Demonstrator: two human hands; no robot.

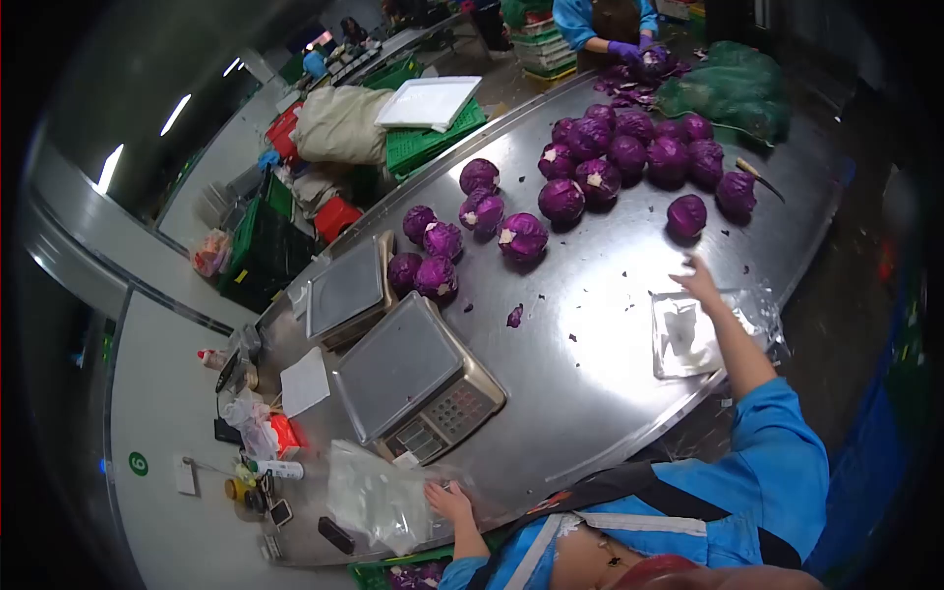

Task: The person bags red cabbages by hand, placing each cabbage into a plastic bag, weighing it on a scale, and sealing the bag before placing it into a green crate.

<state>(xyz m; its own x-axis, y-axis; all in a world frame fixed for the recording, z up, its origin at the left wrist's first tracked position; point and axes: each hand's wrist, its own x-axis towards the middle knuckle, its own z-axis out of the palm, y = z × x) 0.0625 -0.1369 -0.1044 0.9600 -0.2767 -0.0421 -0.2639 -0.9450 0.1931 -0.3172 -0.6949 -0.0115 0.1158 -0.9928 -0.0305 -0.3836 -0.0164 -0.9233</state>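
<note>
My right hand (pixel 698 283) reaches over the table with its fingers stretched out and holds nothing. Just beyond its fingertips sits a single red cabbage (pixel 686 215). Below that hand and forearm lies a stack of clear plastic bags (pixel 683 339). My left hand (pixel 449 501) rests at the edge of a pile of pale plastic bags (pixel 379 497), fingers lying on it. Close by stands a digital scale (pixel 403 369) with a bare platform. Several more red cabbages (pixel 600 180) are spread across the far half of the table.
A second scale (pixel 346 290) stands behind the first. A knife (pixel 759 179) lies at the right beside the cabbages. Across the steel table (pixel 590 393), a co-worker's purple-gloved hands (pixel 629 49) handle a cabbage near a green net bag (pixel 728 93). A phone (pixel 336 534) lies front left.
</note>
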